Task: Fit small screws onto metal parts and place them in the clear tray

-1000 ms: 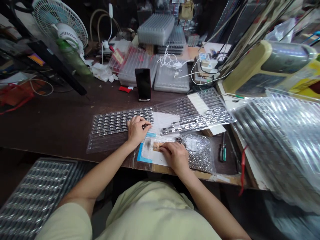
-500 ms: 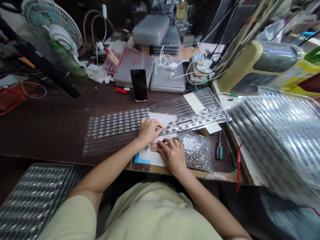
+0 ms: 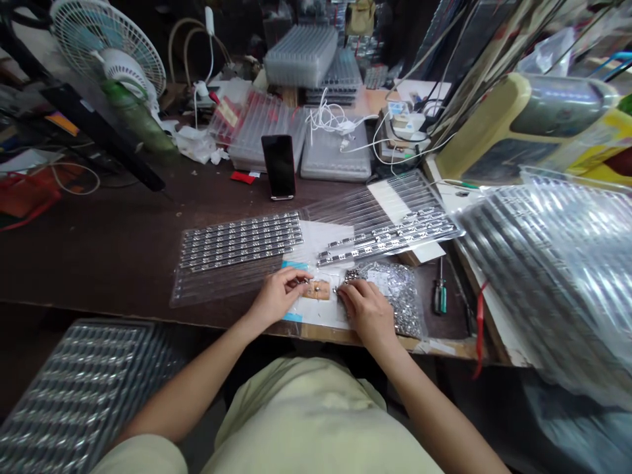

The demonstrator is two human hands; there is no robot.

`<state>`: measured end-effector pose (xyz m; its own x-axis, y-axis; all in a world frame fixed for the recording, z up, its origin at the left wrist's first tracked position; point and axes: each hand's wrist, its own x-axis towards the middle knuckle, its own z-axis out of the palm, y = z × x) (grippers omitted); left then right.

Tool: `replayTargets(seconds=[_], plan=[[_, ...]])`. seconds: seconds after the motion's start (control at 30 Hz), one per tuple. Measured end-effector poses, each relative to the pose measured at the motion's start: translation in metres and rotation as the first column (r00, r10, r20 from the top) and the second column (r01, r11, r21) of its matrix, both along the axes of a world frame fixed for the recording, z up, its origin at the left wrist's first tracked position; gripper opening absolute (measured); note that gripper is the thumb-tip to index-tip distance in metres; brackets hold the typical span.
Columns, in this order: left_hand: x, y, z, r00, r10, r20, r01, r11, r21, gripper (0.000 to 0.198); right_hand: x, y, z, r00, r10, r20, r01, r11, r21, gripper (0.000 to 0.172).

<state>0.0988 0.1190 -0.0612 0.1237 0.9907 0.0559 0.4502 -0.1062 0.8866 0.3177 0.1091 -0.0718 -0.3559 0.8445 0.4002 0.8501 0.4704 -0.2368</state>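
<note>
My left hand (image 3: pixel 279 295) is closed in a pinch at the left end of a small wooden block (image 3: pixel 318 290), with a tiny metal part just visible at its fingertips. The block lies on a white sheet (image 3: pixel 320 315) and has a small shiny piece in its middle. To the right, my right hand (image 3: pixel 369 309) has thumb and fingers drawn together on another tiny metal part (image 3: pixel 335 289). Loose metal parts (image 3: pixel 351 274) lie by that hand, at the mouth of a clear bag of metal parts (image 3: pixel 407 306), which it partly covers.
A clear ribbed tray (image 3: pixel 217 289) with rows of metal strips (image 3: pixel 241 240) lies left; another ribbed tray (image 3: pixel 345 214) with strips lies behind the hands. A screwdriver (image 3: pixel 440 293) lies right of the bag. A phone (image 3: pixel 279 166) stands behind. Stacked trays (image 3: pixel 543 263) crowd the right.
My left hand has moved from the strips in the right tray down and left to the wooden block. My right hand has shifted right, from the block to the loose parts by the bag.
</note>
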Motion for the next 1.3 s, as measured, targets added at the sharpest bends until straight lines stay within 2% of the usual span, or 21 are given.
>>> replayTargets(seconds=[0.1, 0.27, 0.43, 0.6, 0.77, 0.87, 0.97, 1.03, 1.2, 1.3], plan=[[0.008, -0.006, -0.003, 0.995, 0.028, -0.096, -0.015, 0.992, 0.125, 0.011, 0.001, 0.002, 0.001, 0.989, -0.028, -0.144, 0.024, 0.999, -0.029, 0.014], [0.013, -0.007, -0.011, 0.988, 0.012, -0.156, 0.021, 0.977, 0.21, 0.012, 0.009, 0.003, 0.001, 0.954, -0.067, -0.292, 0.022, 0.988, -0.153, 0.012], [0.016, -0.008, -0.015, 0.974, 0.004, -0.228, 0.059, 0.961, 0.27, 0.012, 0.01, 0.006, 0.003, 0.951, -0.01, -0.309, -0.049, 0.982, -0.184, 0.025], [0.018, -0.007, -0.014, 0.959, 0.025, -0.283, 0.059, 0.957, 0.285, 0.01, 0.006, 0.007, 0.005, 0.945, -0.009, -0.328, -0.056, 0.98, -0.189, 0.022], [0.019, -0.006, -0.012, 0.964, 0.024, -0.263, 0.047, 0.965, 0.259, 0.008, -0.003, 0.008, 0.003, 0.93, -0.001, -0.368, -0.086, 0.972, -0.218, 0.021], [0.016, -0.005, -0.013, 0.99, 0.038, -0.136, -0.002, 0.966, 0.257, 0.01, -0.016, 0.008, 0.003, 0.939, -0.034, -0.343, -0.05, 0.97, -0.236, 0.017], [0.012, -0.003, -0.013, 0.991, 0.135, -0.006, -0.128, 0.952, 0.278, 0.01, -0.03, 0.009, 0.004, 0.965, -0.005, -0.261, -0.048, 0.979, -0.197, 0.013], [0.01, -0.002, -0.013, 0.982, 0.186, 0.016, -0.183, 0.941, 0.283, 0.01, -0.037, 0.01, 0.003, 0.974, 0.009, -0.226, -0.048, 0.984, -0.169, 0.011], [0.008, -0.001, -0.015, 0.983, 0.184, 0.009, -0.18, 0.949, 0.259, 0.012, -0.04, 0.01, 0.003, 0.987, 0.025, -0.158, -0.052, 0.985, -0.166, 0.012], [0.008, -0.001, -0.015, 0.984, 0.178, 0.027, -0.179, 0.955, 0.237, 0.012, -0.03, 0.008, 0.004, 0.998, 0.036, -0.047, -0.042, 0.99, -0.136, 0.022]])
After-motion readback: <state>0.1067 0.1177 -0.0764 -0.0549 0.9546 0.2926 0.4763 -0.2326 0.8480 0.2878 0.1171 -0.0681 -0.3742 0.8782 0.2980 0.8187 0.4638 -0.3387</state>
